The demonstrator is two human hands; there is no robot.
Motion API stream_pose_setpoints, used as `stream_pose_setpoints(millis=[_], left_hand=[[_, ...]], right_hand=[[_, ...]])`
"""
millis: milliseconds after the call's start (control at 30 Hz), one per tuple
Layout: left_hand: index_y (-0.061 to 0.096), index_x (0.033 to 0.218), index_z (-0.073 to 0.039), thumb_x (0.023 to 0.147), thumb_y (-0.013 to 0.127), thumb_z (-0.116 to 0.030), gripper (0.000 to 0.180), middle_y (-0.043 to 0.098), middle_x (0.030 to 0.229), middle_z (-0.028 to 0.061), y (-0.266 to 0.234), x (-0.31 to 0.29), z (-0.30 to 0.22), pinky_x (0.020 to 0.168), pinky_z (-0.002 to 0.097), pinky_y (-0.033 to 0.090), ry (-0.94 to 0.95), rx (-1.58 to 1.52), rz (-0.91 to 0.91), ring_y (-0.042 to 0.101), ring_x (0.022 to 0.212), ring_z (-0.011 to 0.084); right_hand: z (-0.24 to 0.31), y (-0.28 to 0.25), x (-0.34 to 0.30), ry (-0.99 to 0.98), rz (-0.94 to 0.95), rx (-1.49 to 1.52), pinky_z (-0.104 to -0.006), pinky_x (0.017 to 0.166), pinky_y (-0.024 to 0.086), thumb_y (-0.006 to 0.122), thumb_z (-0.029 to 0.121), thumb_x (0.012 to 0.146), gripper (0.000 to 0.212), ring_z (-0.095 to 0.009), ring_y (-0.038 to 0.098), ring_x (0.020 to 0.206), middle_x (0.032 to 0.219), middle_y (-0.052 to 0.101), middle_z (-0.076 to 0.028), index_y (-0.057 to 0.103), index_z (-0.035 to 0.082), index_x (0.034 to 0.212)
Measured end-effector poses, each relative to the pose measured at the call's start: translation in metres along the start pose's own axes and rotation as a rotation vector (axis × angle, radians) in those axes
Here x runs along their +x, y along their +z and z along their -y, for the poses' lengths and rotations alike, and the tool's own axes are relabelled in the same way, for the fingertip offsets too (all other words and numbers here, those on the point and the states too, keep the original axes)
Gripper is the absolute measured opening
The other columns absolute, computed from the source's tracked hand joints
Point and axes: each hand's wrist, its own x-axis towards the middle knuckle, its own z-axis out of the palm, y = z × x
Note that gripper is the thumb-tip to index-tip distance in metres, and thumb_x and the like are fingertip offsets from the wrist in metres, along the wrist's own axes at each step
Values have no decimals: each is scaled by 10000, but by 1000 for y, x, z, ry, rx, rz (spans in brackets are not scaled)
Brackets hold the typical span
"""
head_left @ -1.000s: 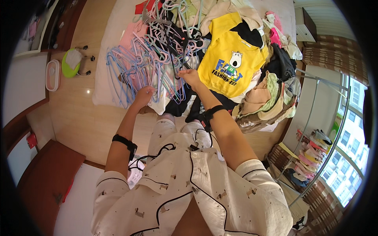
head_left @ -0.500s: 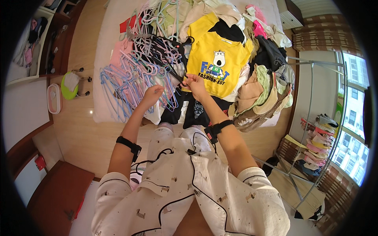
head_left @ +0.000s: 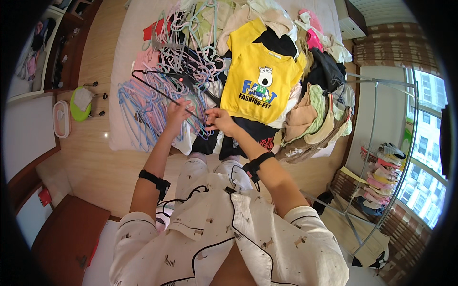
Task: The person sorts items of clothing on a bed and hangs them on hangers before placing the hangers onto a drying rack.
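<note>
A slim black clothes hanger (head_left: 160, 89) is tilted above the hanger pile, its long bar slanting down toward me. My right hand (head_left: 219, 120) pinches its near end, fingers closed. Beside the bar is my left hand (head_left: 178, 113), fingers partly spread and lightly curled; the bar crosses at its fingertips. Under and beyond both hands lies a tangle of pastel blue, pink and purple hangers (head_left: 143, 107). Right of them a yellow short-sleeved top (head_left: 260, 88) with a cartoon bear print lies spread flat, partly over dark garments (head_left: 253, 136).
Heaped clothes (head_left: 317, 114) cover the bed's right side, with a pink garment (head_left: 314, 39) farther back. A metal clothes rack (head_left: 376, 119) stands at the right by the window. On the floor at left are a green stool (head_left: 80, 110) and a pinkish basin (head_left: 62, 119).
The black hanger has come nearer and swung left, with my right hand on its end. My left hand has opened and moved slightly left to its bar.
</note>
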Motion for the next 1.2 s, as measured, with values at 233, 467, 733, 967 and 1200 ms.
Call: stream_pose_setpoints(millis=[233,467,733,967,1200], left_hand=[[401,1145,-36,1068,386,-215,196,623,1090,188,-45,25,7,779,418,609,-152,-19,-101,704,915,327],[506,1115,-14,1019,485,-159,175,655,975,150,-89,60,59,724,373,605,-230,89,-125,692,812,236],[524,1149,7,959,596,-167,268,650,919,103,-93,63,70,653,325,555,-247,236,-247,660,730,192],[517,1155,-5,931,617,-147,284,649,915,92,-103,62,82,560,316,496,-230,220,-344,619,679,165],[523,1229,-14,882,665,-147,397,653,927,129,-109,62,83,587,348,504,-88,476,-450,634,693,219]], right_hand=[[2,10,55,-118,-57,-185,-260,614,494,550,-31,843,202,-106,594,725,816,641,-20,655,-2,1013],[86,-21,118,-799,-535,-887,-399,822,505,656,62,759,289,-343,627,904,930,654,-183,660,32,1046],[144,-2,170,-456,-696,-1385,-474,1091,341,676,224,822,389,-453,361,1299,1377,420,-270,623,4,1138],[143,-4,166,-443,-723,-1429,-471,1042,396,628,299,890,342,-445,430,1239,1326,476,-272,664,-17,1013],[145,-23,124,-762,-683,-1374,-470,918,456,544,294,959,345,-439,547,1005,1133,575,-306,687,-10,879]])
